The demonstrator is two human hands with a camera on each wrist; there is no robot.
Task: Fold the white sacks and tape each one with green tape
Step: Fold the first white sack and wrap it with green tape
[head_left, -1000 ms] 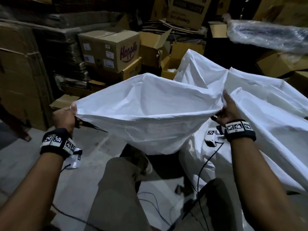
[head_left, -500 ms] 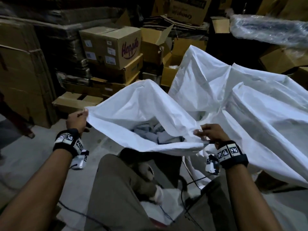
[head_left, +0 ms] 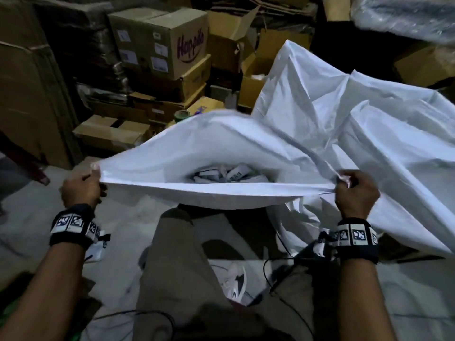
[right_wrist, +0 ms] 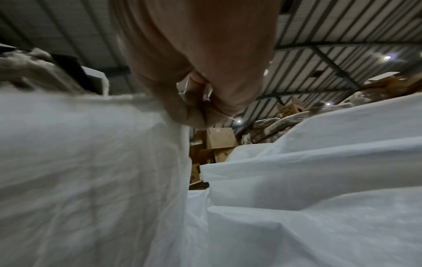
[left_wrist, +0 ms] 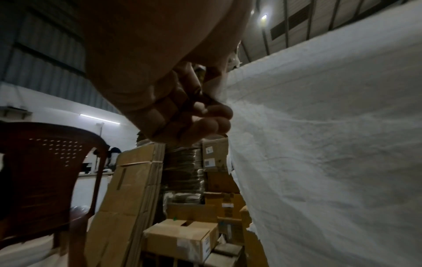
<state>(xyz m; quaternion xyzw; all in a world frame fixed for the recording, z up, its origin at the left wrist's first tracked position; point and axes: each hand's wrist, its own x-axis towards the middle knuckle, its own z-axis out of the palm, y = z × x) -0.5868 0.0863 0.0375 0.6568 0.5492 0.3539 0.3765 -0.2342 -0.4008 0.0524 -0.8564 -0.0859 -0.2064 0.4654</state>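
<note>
The sack [head_left: 221,148] fills the centre of the head view, its near rim pulled into a straight, taut line between the two hands, and the far rim bows away so the mouth gapes. Inside it, at frame centre, lie small white packets [head_left: 229,174], some with barcode labels. The left hand [head_left: 81,190] at middle left pinches one end of the rim; in the left wrist view its fingers [left_wrist: 212,117] are curled tight against the thumb with the cloth edge caught between them. The right hand [head_left: 355,193] at middle right grips the other end in a closed fist, bunched cloth showing at the thumb. Holding both ends apart and level like this seems meant to flatten the top and line up the two layers, so a clean fold can be started. A second heap of white sack [head_left: 369,107] rises in the upper right, unfolded. The green tape [head_left: 181,116] roll sits above the sack's far rim, just left of centre, among the cartons [head_left: 167,40], within reach but untouched, so taping looks some way off. The floor [head_left: 29,212] shows at lower left.
</note>
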